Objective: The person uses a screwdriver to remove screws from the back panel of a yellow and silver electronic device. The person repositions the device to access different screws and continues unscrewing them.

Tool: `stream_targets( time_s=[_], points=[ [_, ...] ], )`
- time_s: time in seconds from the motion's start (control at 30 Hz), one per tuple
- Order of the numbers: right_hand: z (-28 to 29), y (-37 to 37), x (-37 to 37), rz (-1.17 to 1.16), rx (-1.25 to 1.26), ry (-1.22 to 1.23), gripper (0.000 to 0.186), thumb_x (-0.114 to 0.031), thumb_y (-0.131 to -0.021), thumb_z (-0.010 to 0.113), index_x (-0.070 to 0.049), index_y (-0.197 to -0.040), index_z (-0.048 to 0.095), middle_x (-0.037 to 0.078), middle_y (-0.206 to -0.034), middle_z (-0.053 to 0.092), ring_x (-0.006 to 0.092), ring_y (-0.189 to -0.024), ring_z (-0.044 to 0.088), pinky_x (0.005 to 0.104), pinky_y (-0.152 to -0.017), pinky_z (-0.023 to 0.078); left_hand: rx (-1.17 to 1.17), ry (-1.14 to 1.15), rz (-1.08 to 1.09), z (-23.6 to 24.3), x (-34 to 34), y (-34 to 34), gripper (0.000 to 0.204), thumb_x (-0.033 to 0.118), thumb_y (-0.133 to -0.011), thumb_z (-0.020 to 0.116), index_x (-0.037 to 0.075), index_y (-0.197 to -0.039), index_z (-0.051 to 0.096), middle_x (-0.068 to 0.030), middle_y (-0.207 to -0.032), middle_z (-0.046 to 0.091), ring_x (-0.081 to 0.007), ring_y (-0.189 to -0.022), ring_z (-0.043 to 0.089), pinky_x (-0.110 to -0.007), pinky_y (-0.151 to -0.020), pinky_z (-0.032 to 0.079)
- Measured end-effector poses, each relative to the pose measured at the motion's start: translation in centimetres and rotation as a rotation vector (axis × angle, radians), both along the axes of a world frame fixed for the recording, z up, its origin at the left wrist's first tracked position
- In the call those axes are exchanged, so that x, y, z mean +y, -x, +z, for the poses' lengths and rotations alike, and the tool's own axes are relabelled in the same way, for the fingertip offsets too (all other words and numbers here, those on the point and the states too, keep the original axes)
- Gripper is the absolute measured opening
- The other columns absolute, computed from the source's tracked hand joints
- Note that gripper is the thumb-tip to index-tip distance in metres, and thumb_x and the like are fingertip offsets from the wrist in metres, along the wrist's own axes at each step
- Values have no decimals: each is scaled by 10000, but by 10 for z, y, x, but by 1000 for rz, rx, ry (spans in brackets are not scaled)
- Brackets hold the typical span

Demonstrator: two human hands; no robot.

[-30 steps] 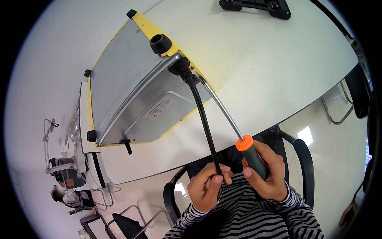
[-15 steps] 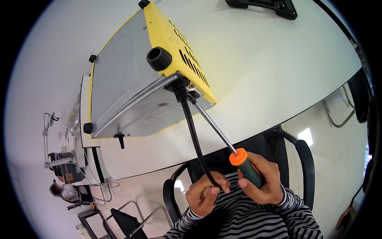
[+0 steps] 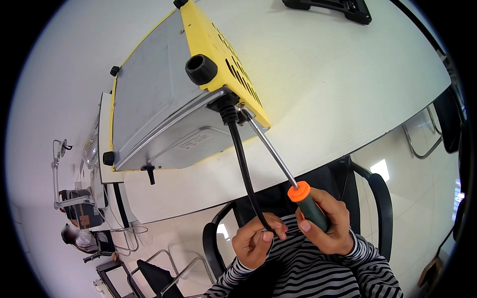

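Note:
A yellow metal appliance with a grey base (image 3: 154, 84) lies on its side on the white table, its black rubber feet showing. From its near corner a black power cord (image 3: 241, 161) runs down to my left hand (image 3: 256, 241), whose fingers are closed round it. My right hand (image 3: 330, 228) grips the green and orange handle of a screwdriver (image 3: 310, 208). Its long metal shaft reaches up to the appliance's near edge, just right of the cord's entry. The tip is at or close to a small fitting there; whether it touches cannot be made out.
At the far edge of the table (image 3: 343, 94) lies a black plastic case (image 3: 343, 7). Below me is a black armchair (image 3: 380, 208). On the left, a person (image 3: 84, 238) sits near another table, with a metal-framed chair (image 3: 154, 275) in between.
The screwdriver's tip has shifted slightly up and right along the appliance's edge. The appliance has tilted a little. My left hand keeps its hold on the cord.

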State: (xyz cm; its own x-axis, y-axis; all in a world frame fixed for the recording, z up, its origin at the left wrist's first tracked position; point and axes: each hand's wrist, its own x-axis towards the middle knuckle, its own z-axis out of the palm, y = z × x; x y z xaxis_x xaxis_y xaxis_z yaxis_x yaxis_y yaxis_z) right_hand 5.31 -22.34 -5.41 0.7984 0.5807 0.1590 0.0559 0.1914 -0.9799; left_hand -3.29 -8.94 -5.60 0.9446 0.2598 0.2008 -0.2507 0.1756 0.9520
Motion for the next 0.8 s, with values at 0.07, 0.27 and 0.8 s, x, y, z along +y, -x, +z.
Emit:
stream_targets(
  time_s=[0.07, 0.27, 0.8],
  points=[
    [0, 0, 1, -9, 3, -12, 411, -135, -749, 551, 102, -1057, 417, 51, -605, 493, 72, -505, 484, 171, -465, 373, -4, -4, 0, 0, 0, 0, 184, 48, -840, 405, -102, -904, 488, -153, -742, 527, -186, -683, 529, -324, -667, 445],
    [-1, 1, 2, -23, -9, -24, 413, -135, -747, 553, 102, -1056, 418, 53, -607, 490, 73, -512, 484, 174, -462, 371, 5, 7, 8, 0, 0, 0, 183, 48, -839, 406, -103, -893, 495, -151, -735, 529, -186, -681, 531, -319, -658, 445],
    [7, 4, 0, 315, 880, -510, 402, -218, -853, 350, 95, -1101, 397, 82, -614, 496, 70, -425, 397, 177, -388, 327, -37, -52, -74, -2, 0, 1, 150, 33, -821, 438, -89, -852, 520, -148, -778, 538, -156, -631, 522, -267, -578, 427]
  ],
)
